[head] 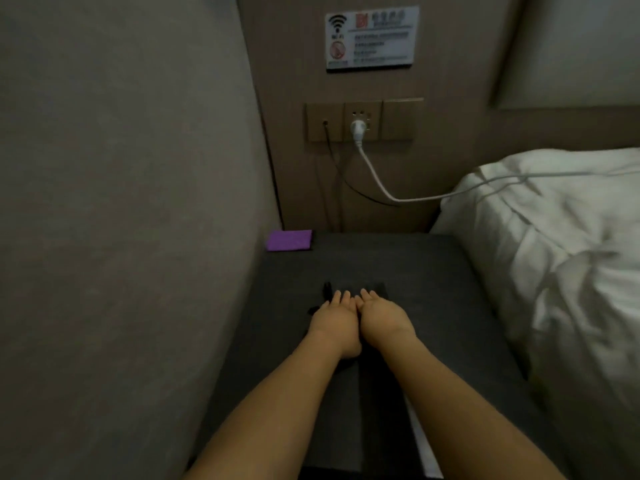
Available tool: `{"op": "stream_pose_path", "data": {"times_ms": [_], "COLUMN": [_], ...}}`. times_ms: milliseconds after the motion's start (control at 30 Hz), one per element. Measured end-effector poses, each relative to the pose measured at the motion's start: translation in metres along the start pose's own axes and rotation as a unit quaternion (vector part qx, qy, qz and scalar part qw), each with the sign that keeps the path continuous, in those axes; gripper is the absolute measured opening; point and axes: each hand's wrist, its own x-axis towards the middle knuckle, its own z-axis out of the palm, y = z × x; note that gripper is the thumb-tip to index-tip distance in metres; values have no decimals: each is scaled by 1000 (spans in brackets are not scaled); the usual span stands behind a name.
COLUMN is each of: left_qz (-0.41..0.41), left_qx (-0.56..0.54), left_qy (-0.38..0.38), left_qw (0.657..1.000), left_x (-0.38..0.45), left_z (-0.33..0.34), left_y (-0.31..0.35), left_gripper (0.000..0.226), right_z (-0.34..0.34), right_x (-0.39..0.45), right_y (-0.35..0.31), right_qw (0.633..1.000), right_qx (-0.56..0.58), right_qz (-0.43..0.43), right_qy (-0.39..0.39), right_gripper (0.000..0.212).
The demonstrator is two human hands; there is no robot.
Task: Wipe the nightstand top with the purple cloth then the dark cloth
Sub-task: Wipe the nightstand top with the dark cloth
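Plainly, both hands lay flat, fingers out, pressing the dark cloth (375, 288) onto the middle of the nightstand's tabletop (415, 271): the left hand (334, 322) and the right hand (384, 318) sat side by side, touching, each grip spread open on the fabric rather than curled around it. The purple cloth (289, 240) rested folded in the far left corner, against the padded wall (121, 202) and well apart from the hands, so the work looked to be in its second wipe.

The likeliest trouble lay in the cloth itself. It was nearly the same shade as the top, and only its corners showed past the fingers, so a missed strip would have been hard to spot. A long push toward the back could have shoved the purple cloth or caught the black cable (337, 181) and the white cord (377, 178) hanging from the wall socket (363, 121).

Room was tight. The wall closed the left side and the bed (536, 254) crowded the right edge, where bedding might have snagged. Forward and back offered the freest travel.
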Motion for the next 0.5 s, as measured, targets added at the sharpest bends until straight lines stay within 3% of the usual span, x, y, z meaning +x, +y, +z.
{"op": "stream_pose_path", "data": {"times_ms": [300,500], "left_qz": [105,108], "left_qx": [81,77], "left_qy": [-21,-28], "left_qw": [991,991], "left_x": [63,70], "left_z": [-28,-33], "left_y": [140,156], "left_gripper": [91,87], "right_z": [-4,-4], "right_x": [-43,-47], "right_y": [146,160], "right_qw": [993,992], "right_qx": [-3,2], "right_qz": [119,124], "right_qy": [6,17], "right_gripper": [54,55]}}
